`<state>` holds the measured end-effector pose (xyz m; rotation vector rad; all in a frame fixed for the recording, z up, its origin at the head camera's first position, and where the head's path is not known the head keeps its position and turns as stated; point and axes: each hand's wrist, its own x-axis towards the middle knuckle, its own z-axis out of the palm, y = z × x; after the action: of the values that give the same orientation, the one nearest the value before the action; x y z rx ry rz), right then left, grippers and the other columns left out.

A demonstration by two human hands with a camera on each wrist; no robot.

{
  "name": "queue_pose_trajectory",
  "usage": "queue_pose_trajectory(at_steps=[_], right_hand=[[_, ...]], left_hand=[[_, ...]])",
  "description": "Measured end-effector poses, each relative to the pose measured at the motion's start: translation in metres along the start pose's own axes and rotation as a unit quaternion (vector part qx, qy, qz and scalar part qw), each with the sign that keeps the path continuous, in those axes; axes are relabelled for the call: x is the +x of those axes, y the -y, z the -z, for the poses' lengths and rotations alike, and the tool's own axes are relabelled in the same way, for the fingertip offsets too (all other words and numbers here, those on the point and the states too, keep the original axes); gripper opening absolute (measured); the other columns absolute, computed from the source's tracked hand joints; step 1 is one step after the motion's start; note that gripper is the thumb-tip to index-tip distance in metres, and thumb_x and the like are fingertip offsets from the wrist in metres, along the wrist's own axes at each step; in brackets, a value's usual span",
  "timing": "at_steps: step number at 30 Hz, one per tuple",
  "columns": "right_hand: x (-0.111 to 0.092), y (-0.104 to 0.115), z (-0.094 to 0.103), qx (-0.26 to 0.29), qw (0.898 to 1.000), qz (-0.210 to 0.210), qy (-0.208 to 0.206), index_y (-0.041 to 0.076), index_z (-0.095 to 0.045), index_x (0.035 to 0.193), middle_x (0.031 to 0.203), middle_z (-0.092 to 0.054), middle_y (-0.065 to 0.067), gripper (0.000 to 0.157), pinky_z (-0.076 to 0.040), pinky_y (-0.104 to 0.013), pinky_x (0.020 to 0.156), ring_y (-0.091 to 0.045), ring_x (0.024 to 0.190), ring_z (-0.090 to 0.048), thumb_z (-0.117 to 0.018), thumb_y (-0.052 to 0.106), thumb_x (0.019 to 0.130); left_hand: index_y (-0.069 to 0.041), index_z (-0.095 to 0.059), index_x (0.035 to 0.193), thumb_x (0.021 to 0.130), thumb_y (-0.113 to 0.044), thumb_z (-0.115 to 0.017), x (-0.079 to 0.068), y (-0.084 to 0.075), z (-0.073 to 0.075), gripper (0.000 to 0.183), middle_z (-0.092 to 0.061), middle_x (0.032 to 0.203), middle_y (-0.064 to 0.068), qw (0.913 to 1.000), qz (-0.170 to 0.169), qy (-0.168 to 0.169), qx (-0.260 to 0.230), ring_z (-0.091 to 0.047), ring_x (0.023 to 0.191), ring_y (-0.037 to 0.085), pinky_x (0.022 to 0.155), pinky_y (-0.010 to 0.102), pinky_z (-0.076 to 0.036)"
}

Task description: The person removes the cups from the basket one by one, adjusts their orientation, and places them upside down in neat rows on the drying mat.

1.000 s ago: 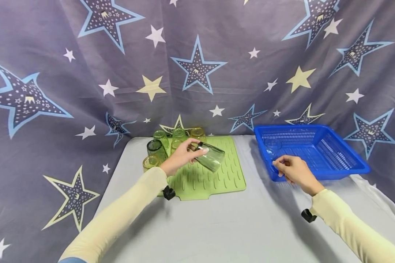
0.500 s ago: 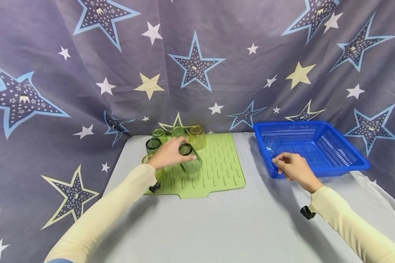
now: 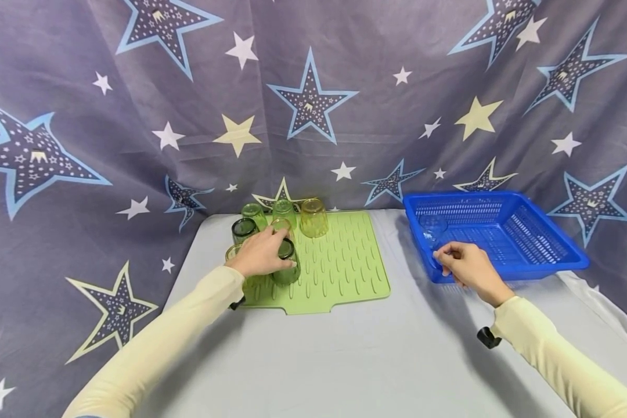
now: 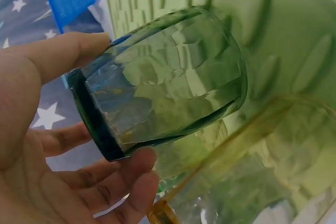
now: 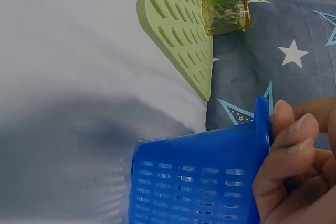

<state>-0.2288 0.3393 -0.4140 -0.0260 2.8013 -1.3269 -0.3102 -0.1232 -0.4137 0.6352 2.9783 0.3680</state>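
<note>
My left hand [image 3: 261,252] grips a dark green-tinted glass [image 4: 173,77] by its thick base, fingers and thumb around it. The glass is upside down, its other end low over the green drying mat [image 3: 345,261]. Beside it in the left wrist view is a yellow glass [image 4: 273,156]. My right hand [image 3: 465,264] holds the left rim of a blue plastic basket [image 5: 194,150] with curled fingers. Inside that basket, near its left wall, lies a clear glass [image 3: 432,229].
Several upturned glasses share the mat's left part: a yellow glass [image 3: 313,219], a green glass [image 3: 284,212] and a dark glass [image 3: 244,229] among them. A white cloth [image 3: 355,360] covers the table. Behind it hangs a star-patterned curtain [image 3: 381,133].
My left hand has carried the dark green glass leftward and down to the mat, turning it from tilted to upside down. My right hand has stayed at the basket rim.
</note>
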Motion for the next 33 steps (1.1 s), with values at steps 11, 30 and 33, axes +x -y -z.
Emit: queue_pose_trajectory(at_steps=[11,30,33], right_hand=[[-0.001,0.006,0.004,0.002,1.000,-0.012,0.008,0.004,-0.067,0.113,0.080,-0.066,-0.013,0.027,-0.050,-0.034,0.045,-0.016,0.051,-0.052,-0.061,0.029,0.106],[0.023,0.007,0.045,-0.019,0.998,-0.054,0.015,-0.004,-0.067,0.114,0.075,-0.066,-0.006,0.039,-0.049,-0.031,0.047,-0.013,0.053,-0.054,-0.052,0.032,0.109],[0.032,0.008,0.050,-0.023,0.997,-0.063,0.024,-0.006,-0.066,0.116,0.075,-0.066,-0.006,0.041,-0.049,-0.030,0.048,-0.013,0.055,-0.054,-0.050,0.030,0.109]], left_hand=[[-0.010,-0.048,0.152,0.088,-0.051,-0.079,-0.001,0.005,-0.002,0.081,-0.043,0.152,0.030,0.9997,-0.002,0.010,0.022,-0.049,0.132,0.047,0.108,0.066,-0.039],[-0.006,-0.046,0.154,0.086,-0.069,-0.070,-0.003,0.007,-0.004,0.095,-0.046,0.152,0.024,0.9998,-0.003,-0.021,-0.001,-0.040,0.140,0.047,0.115,0.072,-0.022],[-0.008,-0.055,0.146,0.090,-0.069,-0.065,-0.004,0.006,-0.005,0.084,-0.055,0.140,0.020,0.9984,-0.006,-0.056,0.004,-0.049,0.127,0.041,0.109,0.067,-0.035]])
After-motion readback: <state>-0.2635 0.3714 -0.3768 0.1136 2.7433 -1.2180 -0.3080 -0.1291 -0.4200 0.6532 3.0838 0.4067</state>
